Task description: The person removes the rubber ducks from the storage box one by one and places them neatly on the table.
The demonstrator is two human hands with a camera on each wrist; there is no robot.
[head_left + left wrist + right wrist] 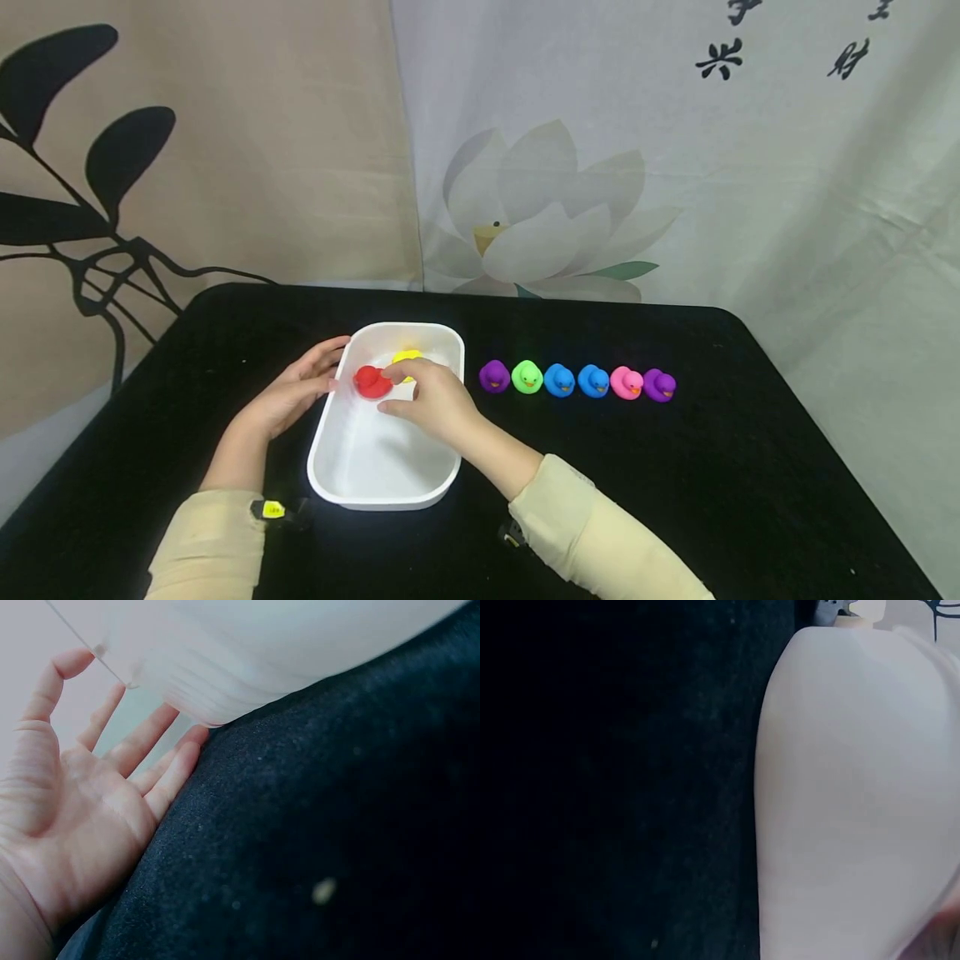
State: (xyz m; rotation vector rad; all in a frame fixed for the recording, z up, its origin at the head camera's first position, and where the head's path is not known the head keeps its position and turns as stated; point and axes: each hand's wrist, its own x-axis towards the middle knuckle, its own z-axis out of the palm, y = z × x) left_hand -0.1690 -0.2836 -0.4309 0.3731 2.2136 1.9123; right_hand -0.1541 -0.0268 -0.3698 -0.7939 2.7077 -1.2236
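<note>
A white tray [390, 462] holds a red rubber duck [371, 383] and a yellow rubber duck [406, 357] at its far end. My right hand [435, 400] reaches over the tray's right rim, thumb and forefinger apart, with the forefinger tip right by the red duck. Part of the yellow duck is hidden behind this hand. At the tray's left side my left hand [292, 392] rests its fingertips against the outer wall, fingers fairly straight and palm free, the thumb up by the rim in the left wrist view. The right wrist view mostly shows the tray's outer wall [847, 780].
Right of the tray, several rubber ducks stand in a row: a purple duck [494, 377], a green duck [527, 377], two blue ducks [559, 381], a pink duck [626, 382] and another purple duck [660, 386]. Black cloth [675, 500] covers the table; a printed curtain [570, 83] hangs behind.
</note>
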